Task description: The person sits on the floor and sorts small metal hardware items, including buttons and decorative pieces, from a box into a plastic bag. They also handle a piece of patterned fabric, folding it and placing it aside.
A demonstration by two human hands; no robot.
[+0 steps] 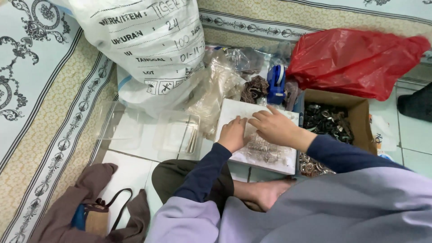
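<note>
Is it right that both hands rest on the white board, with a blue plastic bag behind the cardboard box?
Not quite. In the head view the plastic bag behind the cardboard box is red, not blue. The rest holds: the left hand and right hand both rest on the white board, over a clear packet.

clear plastic packet (263, 148) | small metal pieces inside | flat on white board (234, 112)

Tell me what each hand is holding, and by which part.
Both hands, left hand and right hand, press on a small clear plastic packet lying on the white board, at its upper edge. Neither lifts it.
</note>
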